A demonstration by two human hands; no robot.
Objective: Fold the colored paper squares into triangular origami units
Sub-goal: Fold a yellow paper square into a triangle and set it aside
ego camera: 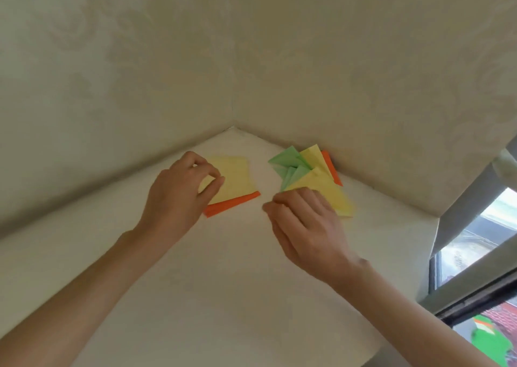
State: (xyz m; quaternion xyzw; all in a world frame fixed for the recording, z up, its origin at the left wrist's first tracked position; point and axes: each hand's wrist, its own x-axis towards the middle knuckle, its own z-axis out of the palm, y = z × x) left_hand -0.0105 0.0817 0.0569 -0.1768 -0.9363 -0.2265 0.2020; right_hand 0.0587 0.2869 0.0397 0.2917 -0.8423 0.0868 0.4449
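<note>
Counting two squares on the white tabletop (pixel 223 268): my left grip (pixel 181 190) pinches the yellow paper square (pixel 237 176) atop the orange paper square (pixel 232 204). My right grip (pixel 305 226) curls onto the nearer of two yellow folded paper triangles (pixel 333 190), beside green triangles (pixel 285 159).

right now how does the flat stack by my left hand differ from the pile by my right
The flat stack lies as unfolded squares, yellow over orange; the pile is folded triangles, fanned. The pile includes green; the flat stack shows none. Both hold yellow and orange.
</note>
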